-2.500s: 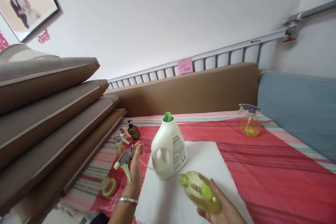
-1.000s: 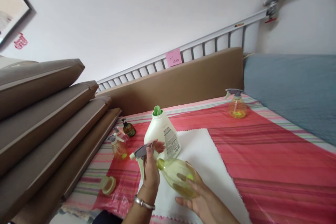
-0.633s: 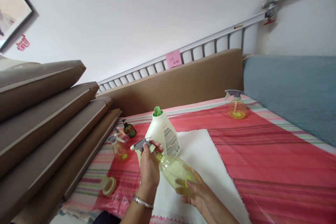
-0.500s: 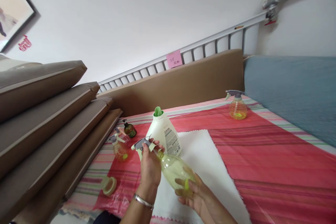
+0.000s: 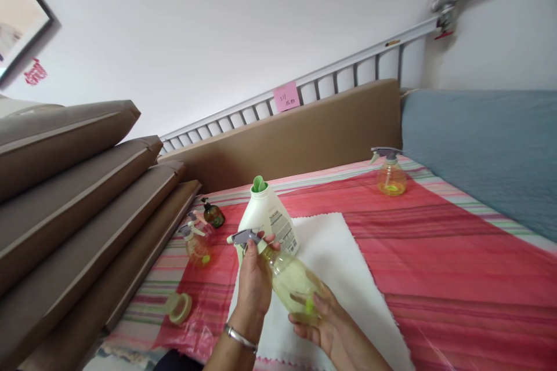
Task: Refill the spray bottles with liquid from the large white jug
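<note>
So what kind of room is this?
Probably a room in someone's home: there's a framed picture on the wall, a white radiator and big brown cushions stacked on the left.

A pink note [image 5: 286, 97] hangs on the radiator [image 5: 346, 79] facing you, while cushions [image 5: 82, 214] rise stacked at your left below a picture [image 5: 20, 14] and blue fabric [image 5: 478, 156] stretches at your right.

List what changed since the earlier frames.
The left hand carried the spray head rightward; the right hand brought the yellow bottle leftward; the head now sits at its neck. Neither was let go. White jug and far-right spray bottle stayed put.
</note>
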A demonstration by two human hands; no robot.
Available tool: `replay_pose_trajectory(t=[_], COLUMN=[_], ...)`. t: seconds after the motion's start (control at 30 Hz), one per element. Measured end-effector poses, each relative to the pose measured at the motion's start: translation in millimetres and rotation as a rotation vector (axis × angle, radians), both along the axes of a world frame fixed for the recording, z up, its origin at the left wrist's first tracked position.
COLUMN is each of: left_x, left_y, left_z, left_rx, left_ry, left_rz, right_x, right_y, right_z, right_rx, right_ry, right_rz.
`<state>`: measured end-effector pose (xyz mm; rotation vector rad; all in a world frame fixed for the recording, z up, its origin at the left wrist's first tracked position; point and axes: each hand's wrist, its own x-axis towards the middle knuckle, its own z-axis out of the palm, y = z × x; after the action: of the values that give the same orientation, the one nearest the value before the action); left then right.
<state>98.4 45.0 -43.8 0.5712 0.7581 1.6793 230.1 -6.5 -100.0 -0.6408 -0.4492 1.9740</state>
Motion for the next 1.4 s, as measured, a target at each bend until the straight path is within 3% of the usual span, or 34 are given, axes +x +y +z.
replay_pose_trajectory(t=[0.3,0.53,1.0,1.4], left_x=[-5,0,15,17], left_y=[10,11,1,0], left_z=[15.3,14.3,2.2,2.4], left_rx=[-0.002,-0.088,-0.038,-0.048], left_ry=[0.012,0.000,0.052,0.074], left_rz=[0.134,0.094,-0.017,0.028], right_x=[4,2,15,4], right_y=[10,4,-4,2], right_z=[-7.6,-1.5,11.3,0.7], right_rx=[0.068,0.060,0.074,0.055], right_ry=[-0.269,-0.164,0.015,-0.114], right_rz=[-0.112,-0.081,0.005,-0.104])
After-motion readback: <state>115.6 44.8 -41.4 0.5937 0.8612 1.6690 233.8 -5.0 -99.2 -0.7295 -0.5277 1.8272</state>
